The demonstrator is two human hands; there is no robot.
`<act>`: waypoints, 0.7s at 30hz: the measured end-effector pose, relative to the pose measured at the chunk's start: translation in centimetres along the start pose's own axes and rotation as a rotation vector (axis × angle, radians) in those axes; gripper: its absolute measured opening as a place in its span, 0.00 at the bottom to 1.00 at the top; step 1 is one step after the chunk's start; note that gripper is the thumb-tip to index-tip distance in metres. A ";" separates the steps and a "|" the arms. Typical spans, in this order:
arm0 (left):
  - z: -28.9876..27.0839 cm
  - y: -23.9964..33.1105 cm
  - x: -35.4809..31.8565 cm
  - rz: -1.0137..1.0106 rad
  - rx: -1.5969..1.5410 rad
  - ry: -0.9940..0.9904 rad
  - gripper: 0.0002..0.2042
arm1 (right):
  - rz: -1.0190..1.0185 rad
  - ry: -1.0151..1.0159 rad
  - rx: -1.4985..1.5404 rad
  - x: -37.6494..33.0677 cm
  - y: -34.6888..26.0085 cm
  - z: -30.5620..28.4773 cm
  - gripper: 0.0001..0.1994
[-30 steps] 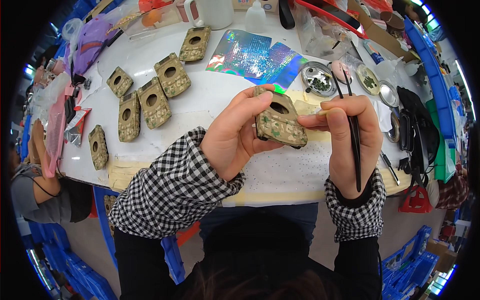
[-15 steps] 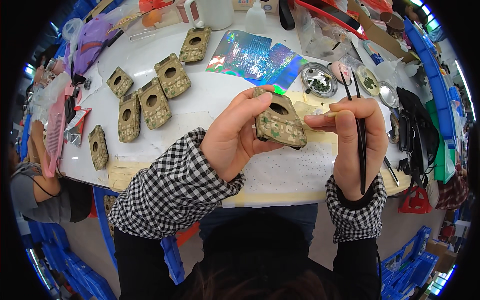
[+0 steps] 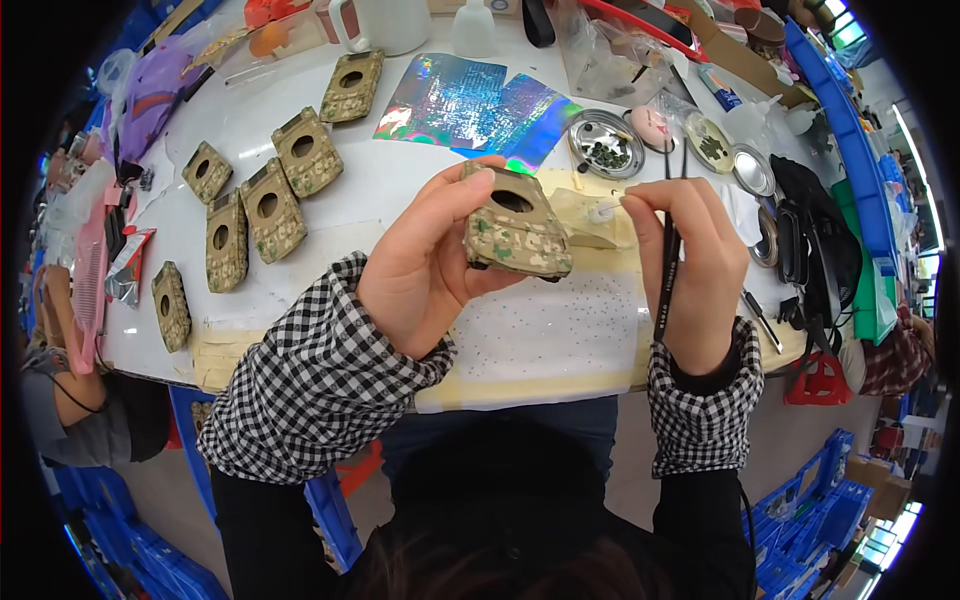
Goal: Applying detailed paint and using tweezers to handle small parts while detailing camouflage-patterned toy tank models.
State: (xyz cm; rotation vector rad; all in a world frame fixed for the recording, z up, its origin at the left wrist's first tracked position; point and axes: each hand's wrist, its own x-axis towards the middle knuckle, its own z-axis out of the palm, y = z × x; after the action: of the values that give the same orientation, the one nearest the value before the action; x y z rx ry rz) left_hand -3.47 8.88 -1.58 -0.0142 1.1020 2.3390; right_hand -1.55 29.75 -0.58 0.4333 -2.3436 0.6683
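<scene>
My left hand (image 3: 425, 255) is closed round a camouflage-patterned toy tank hull (image 3: 520, 240), a round opening in its top, held tilted above the table. In my right hand (image 3: 700, 245), black tweezers (image 3: 668, 270) lie tucked upright with their tips pointing away from me. Thumb and forefinger of that hand also pinch what looks like a thin pale stick, mostly hidden by the fingers. Its end reaches toward a small whitish blob (image 3: 603, 211) on a yellowish taped patch (image 3: 585, 232). A white sheet (image 3: 550, 325) with many tiny dark specks lies below the hull.
Several similar camouflage hulls (image 3: 275, 210) stand to the left. Shiny holographic sheets (image 3: 440, 105) lie at the back. A round metal tin (image 3: 605, 145) holds small dark green pieces. A pen-like tool (image 3: 763, 322) lies right. Another person's arm (image 3: 65, 320) shows at far left.
My right hand has drawn away from the hull, and its fingertips are now by the whitish blob. The hull stays in my left hand. The whole view has shifted slightly.
</scene>
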 end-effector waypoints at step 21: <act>-0.4 -0.2 0.4 0.015 -0.009 -0.019 0.21 | 0.664 -0.085 0.698 -8.1 1.3 -3.7 0.07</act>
State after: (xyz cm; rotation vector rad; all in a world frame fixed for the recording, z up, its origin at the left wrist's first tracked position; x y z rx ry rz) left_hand -3.77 8.87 -2.12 0.0124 1.0858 2.3527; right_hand 5.62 33.92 -4.06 -0.0553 -2.2632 1.8261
